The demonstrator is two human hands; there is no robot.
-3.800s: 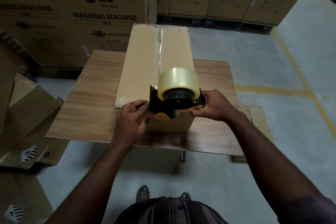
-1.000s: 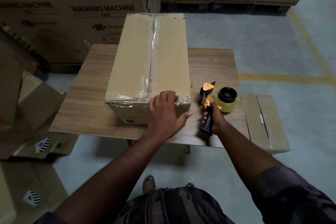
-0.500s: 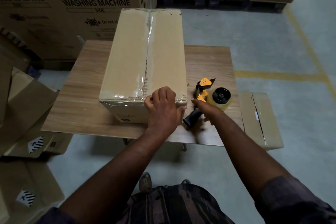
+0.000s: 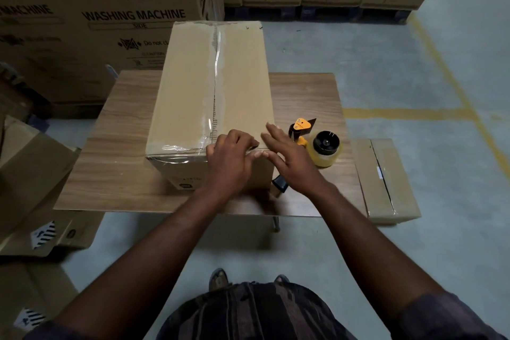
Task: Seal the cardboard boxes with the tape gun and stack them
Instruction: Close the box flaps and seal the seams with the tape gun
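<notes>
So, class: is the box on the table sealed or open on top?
Sealed. The box's flaps lie flat, and clear tape runs along the centre seam and over the near edge, where the left hand touches it.

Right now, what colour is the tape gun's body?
Orange-yellow, with a black handle and hub; the tape gun lies on the table, clearest in the head view.

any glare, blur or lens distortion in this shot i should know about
Head view: dim, with glare streaks on the clear tape along the box seam and near edge; the right hand looks slightly motion-blurred; the wide lens seems to bend the yellow floor line.
</notes>
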